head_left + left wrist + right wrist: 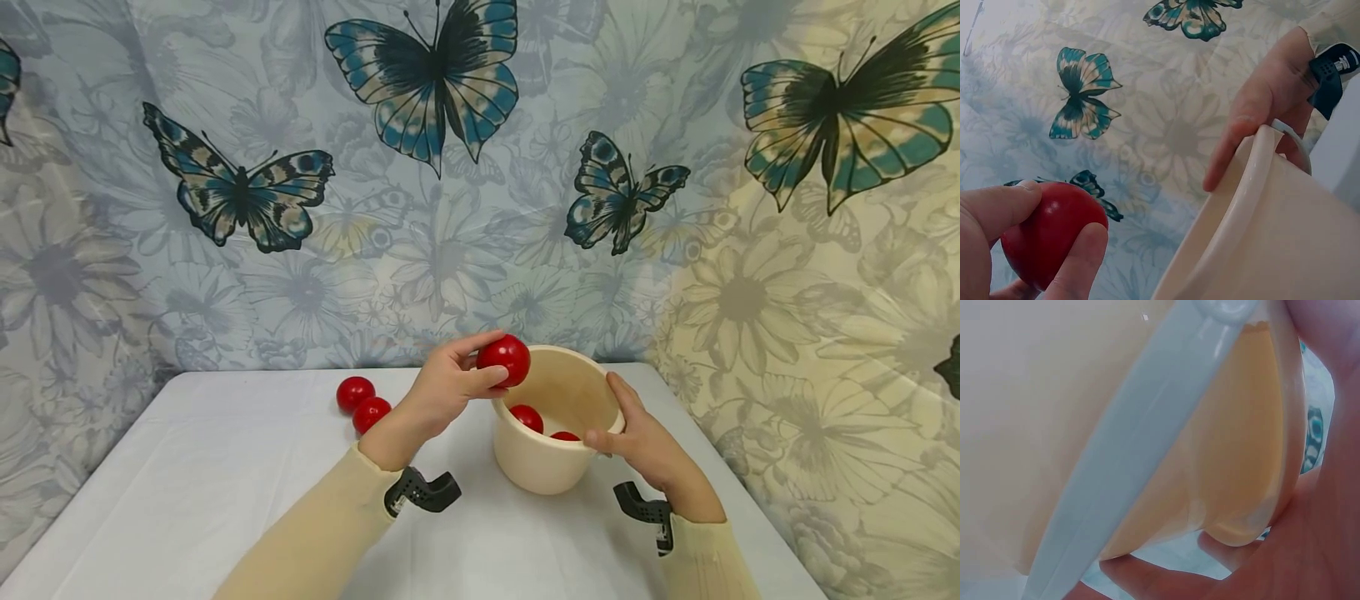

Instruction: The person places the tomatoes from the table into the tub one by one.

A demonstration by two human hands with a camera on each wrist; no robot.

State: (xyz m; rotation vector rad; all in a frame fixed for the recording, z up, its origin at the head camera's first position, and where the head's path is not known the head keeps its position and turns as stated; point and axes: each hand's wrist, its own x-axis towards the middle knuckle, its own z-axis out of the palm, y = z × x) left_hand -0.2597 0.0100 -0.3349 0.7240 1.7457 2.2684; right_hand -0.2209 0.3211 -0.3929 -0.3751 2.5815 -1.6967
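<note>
My left hand [442,387] pinches a glossy red ball [504,360] between thumb and fingers, at the left rim of a cream plastic bucket [536,462]. In the left wrist view the ball [1054,231] shows smooth, with fingertips on both sides of it. Two more red balls [527,417] lie inside the bucket, partly hidden by its front wall. The right hand [648,442] grips the bucket's right rim, thumb toward the front and fingers over the far side. Close up in the right wrist view, a pale handle [1129,444] crosses the bucket's outer wall [1035,425].
Two red balls [356,394] sit side by side on the white-covered table [247,450], left of the left forearm. Behind the table hangs a cloth [450,275] printed with butterflies and flowers. Each wrist wears a black strap mount [422,490].
</note>
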